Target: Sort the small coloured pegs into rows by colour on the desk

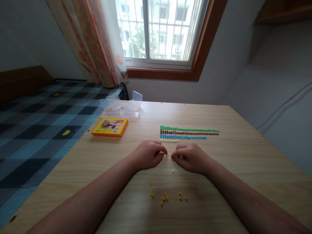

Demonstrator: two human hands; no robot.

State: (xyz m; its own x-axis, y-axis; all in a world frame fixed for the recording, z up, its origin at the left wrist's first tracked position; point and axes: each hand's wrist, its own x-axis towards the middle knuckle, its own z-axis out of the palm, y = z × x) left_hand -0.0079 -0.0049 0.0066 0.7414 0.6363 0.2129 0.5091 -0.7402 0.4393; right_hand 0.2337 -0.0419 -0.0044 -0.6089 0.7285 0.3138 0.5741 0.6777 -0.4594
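Observation:
My left hand (pixel 149 154) rests on the wooden table, fingers curled, a tiny pale speck at its index fingertip. Facing it, my right hand (pixel 191 157) is closed in a pinch, with a tiny cream brick (pixel 171 158) at the fingertips. Just beyond the hands lie sorted rows of small toy bricks: green bricks (pixel 180 128), brown bricks (pixel 180 132), blue bricks (pixel 180 137) and a shorter row of cream bricks (pixel 169 140). Several loose cream bricks (pixel 173 170) are nearer to me, between the wrists. Closer still are scattered yellow bricks (pixel 165 197).
An orange-yellow box (pixel 110 127) with a printed picture sits at the table's left. Behind it are clear plastic trays (pixel 126 109). The wooden table (pixel 204 198) borders a bed with a checked cover (pixel 48 130); a barred window (pixel 168 32) is ahead.

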